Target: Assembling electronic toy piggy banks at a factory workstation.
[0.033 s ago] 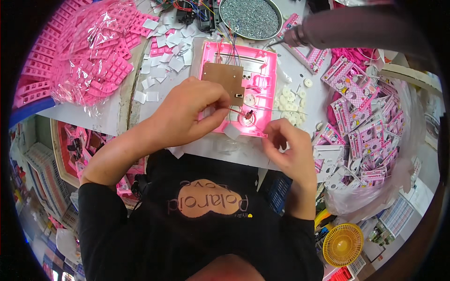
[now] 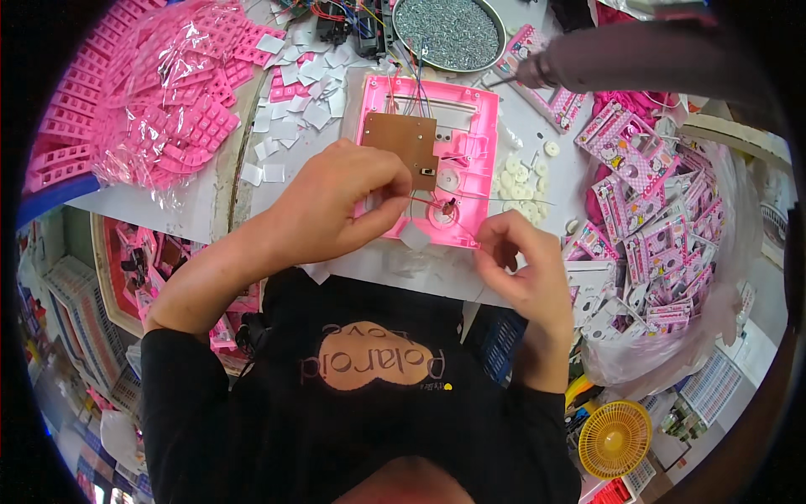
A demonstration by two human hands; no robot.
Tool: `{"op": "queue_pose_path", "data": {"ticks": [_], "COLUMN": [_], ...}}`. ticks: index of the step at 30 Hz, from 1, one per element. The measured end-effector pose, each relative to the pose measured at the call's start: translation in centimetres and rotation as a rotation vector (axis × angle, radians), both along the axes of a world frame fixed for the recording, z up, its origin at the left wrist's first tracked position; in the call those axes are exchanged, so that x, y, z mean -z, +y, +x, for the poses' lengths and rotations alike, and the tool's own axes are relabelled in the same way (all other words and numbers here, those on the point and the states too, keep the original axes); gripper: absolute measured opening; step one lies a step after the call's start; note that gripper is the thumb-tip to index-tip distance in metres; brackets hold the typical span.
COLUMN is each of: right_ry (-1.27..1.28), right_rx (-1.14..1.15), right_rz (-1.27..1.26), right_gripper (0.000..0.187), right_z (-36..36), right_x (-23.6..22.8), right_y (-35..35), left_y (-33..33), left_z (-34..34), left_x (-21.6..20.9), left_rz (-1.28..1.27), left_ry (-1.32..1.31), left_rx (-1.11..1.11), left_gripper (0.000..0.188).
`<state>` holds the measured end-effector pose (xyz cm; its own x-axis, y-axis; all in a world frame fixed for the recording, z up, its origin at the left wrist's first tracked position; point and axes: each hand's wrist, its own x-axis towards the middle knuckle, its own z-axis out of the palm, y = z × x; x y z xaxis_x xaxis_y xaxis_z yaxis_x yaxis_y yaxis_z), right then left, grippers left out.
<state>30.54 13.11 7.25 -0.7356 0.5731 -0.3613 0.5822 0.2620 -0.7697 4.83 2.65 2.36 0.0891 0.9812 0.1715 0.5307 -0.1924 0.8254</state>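
Note:
An opened pink plastic casing lies on the worktable, its inside facing up. A brown circuit board sits in its left part, with thin coloured wires running off the far edge. My left hand reaches over the casing's left side, thumb and forefinger pinched on thin red wires that lead to a round fitting. A fine wire also stretches rightward past the casing's edge. At the near right corner, my right hand has its fingers curled and the fingertips against the casing.
A power screwdriver hangs at upper right, beside a round tray of screws. White paper squares and bagged pink key parts lie left. White plastic wheels and a bag of printed pink panels are right.
My right hand has shifted slightly right and its fingers have closed a little at the casing's corner. The casing has moved very slightly. The screwdriver has swung a little right. My left hand stays put.

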Motion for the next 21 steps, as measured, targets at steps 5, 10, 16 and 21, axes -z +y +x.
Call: {"op": "queue_pose_path", "data": {"ticks": [5, 10, 16, 21], "right_ry": [0.041, 0.088, 0.222, 0.197], "right_rx": [-0.291, -0.375, -0.51, -0.673], "right_rz": [0.022, 0.1, -0.229, -0.536], "right_gripper": [0.016, 0.016, 0.024, 0.027], "right_z": [-1.4, -1.3, -0.2, -1.1], "right_x": [-0.2, 1.9, 3.0, 2.9], "right_y": [0.9, 1.1, 4.9, 9.2], "left_y": [-0.1, -0.1, -1.0, -2.6], "left_z": [0.9, 2.7, 1.8, 0.2], "left_x": [0.9, -0.4, 0.3, 0.2], "left_rz": [0.119, -0.117, -0.003, 0.115], "left_ry": [0.149, -0.109, -0.243, -0.083], "left_rx": [0.045, -0.189, -0.158, 0.01], "left_gripper": [0.015, 0.012, 0.013, 0.023]}}
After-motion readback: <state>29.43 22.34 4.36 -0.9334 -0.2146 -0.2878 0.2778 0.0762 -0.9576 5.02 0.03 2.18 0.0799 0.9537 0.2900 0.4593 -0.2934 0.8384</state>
